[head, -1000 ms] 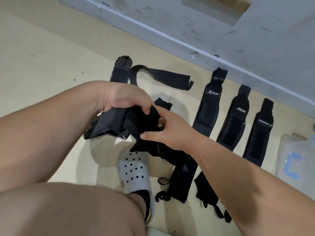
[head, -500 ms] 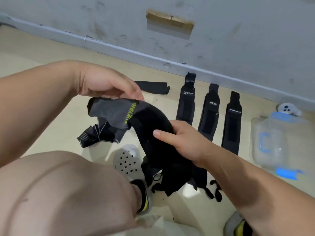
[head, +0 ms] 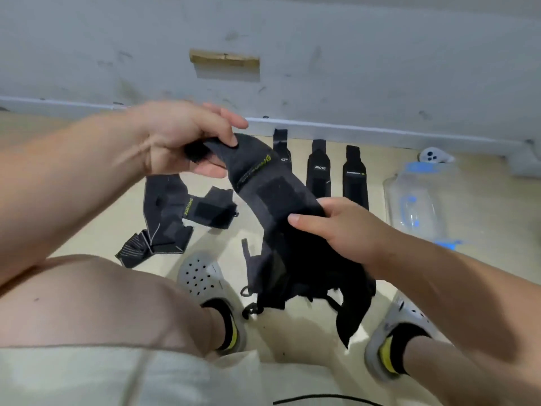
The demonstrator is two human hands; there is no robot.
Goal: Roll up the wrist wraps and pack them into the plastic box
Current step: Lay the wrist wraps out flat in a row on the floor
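My left hand (head: 187,142) pinches the top end of a black wrist wrap (head: 272,200) with yellow-green lettering, lifted above the floor. My right hand (head: 336,227) grips the same wrap lower down, and its long tail hangs between my feet. A second matching wrap (head: 172,212) lies crumpled on the floor below my left hand. Three more black wraps (head: 319,168) lie side by side near the wall, the leftmost partly hidden. The clear plastic box (head: 415,200) with blue clips stands on the floor to the right.
My bare left knee (head: 96,300) and grey perforated clogs (head: 205,279) fill the lower view. A white controller (head: 433,155) lies by the grey wall's baseboard. A black cable (head: 322,397) runs along the bottom edge.
Both hands have lifted the wrap higher and stretched it out, the left hand rising toward the wall. The view tilted up, and the second wrap now lies uncovered on the floor.
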